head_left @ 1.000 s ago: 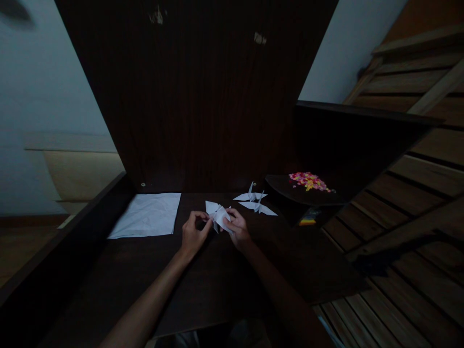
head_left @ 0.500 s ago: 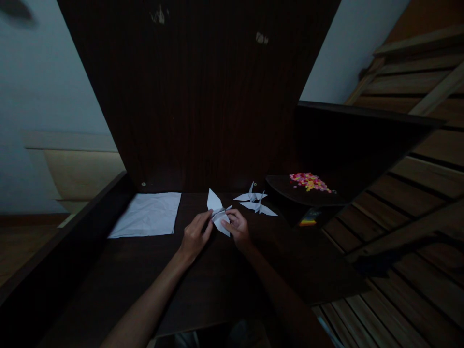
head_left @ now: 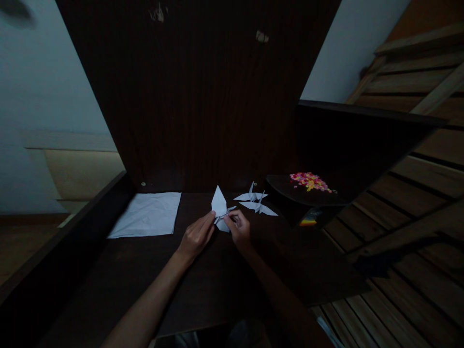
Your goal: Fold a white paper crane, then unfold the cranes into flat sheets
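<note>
the left hand (head_left: 197,237) and right hand (head_left: 239,231) both pinch a white, pointed, folded-paper form (head_left: 219,201) between them, its long axis running forward, neither hand clearly nearer.

Both my forearms bare, entering from the bottom edge, angled inward, hands nearly meeting mid-view. Left arm (head_left: 155,292) slants up and right, better lit; right arm (head_left: 279,292) slants up and left, mostly in shadow. Wrists: left wrist (head_left: 184,257) close to straight, right wrist (head_left: 248,248) about in line with the forearm. My left hand (head_left: 196,237): back up, fingers long and close together, tips pointing up-right, thumb below them, light grip at the tips. My right hand (head_left: 239,229): fingers bent, thumb and index drawn into a pinch facing the left. Fingertips near each other, hands apart.
</note>
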Demonstrator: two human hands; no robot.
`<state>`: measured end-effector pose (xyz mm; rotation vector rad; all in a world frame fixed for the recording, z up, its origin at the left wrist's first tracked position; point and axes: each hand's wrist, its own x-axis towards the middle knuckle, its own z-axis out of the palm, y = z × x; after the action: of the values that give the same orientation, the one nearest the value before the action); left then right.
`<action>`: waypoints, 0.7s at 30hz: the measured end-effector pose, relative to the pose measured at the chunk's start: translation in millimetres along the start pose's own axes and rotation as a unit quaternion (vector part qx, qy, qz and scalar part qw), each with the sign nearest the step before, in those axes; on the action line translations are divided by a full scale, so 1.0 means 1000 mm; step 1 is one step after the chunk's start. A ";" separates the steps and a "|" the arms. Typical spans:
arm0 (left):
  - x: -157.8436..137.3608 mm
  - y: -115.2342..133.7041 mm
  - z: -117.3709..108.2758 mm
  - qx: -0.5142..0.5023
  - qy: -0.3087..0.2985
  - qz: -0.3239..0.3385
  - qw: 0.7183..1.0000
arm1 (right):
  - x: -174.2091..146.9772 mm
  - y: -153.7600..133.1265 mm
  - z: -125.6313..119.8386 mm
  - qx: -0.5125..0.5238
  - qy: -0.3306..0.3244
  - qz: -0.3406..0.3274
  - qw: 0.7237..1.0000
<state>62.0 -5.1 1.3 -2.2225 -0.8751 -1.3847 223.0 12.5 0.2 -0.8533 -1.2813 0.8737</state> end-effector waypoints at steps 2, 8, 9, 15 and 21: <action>0.000 0.000 0.000 0.004 -0.003 0.008 1.000 | -0.001 -0.001 0.000 -0.010 0.007 -0.001 1.000; 0.000 0.000 0.000 0.024 -0.002 0.012 1.000 | -0.006 -0.004 0.002 -0.029 0.018 -0.004 0.999; 0.000 0.001 0.000 0.028 0.000 0.012 1.000 | -0.007 -0.004 0.002 -0.037 0.023 -0.009 0.999; 0.002 0.003 0.000 0.038 -0.002 0.009 0.999 | -0.013 -0.003 0.004 -0.101 0.055 -0.066 0.991; 0.001 0.007 0.001 0.020 0.007 -0.003 1.000 | -0.018 -0.009 0.005 -0.147 0.066 -0.139 0.977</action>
<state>67.6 -9.3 1.5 -2.1803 -0.8981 -1.3719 216.9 -6.9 1.2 -0.9187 -1.3913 0.4046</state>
